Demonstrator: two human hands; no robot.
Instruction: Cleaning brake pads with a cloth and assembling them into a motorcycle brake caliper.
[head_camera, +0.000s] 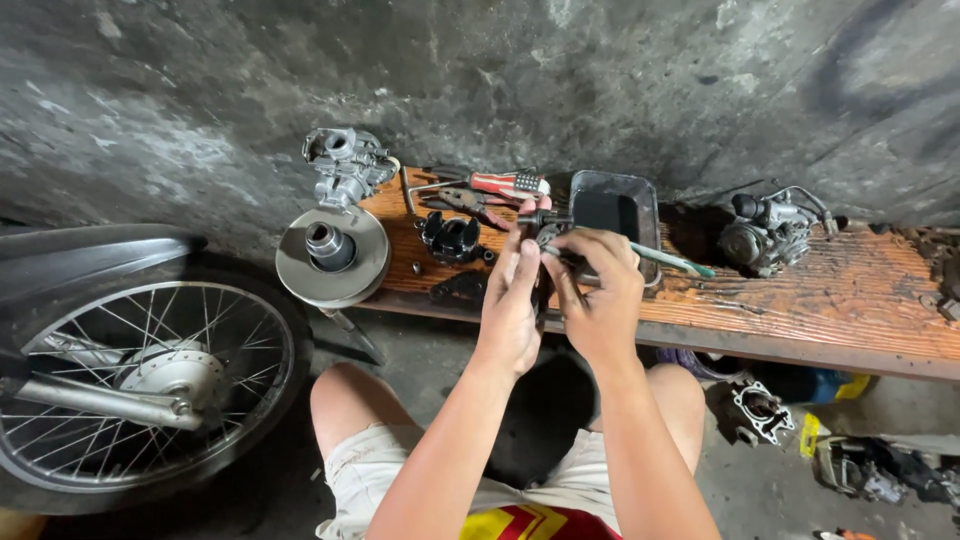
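My left hand (512, 300) and my right hand (600, 285) meet above the near edge of a wooden bench (820, 300). Together they hold a small dark metal part (540, 232); the left fingers steady it from the left. My right hand also grips a screwdriver with a green handle (672, 260), whose handle sticks out to the right. The tip and most of the part are hidden by my fingers.
On the bench lie a round metal pulley disc (332, 255), a carburetor (345, 162), a black tray (615, 205), a red-handled tool (505, 183), black pieces (450, 238) and another carburetor (770, 235). A motorcycle wheel (150, 375) stands left. Engine parts (760, 412) lie on the floor.
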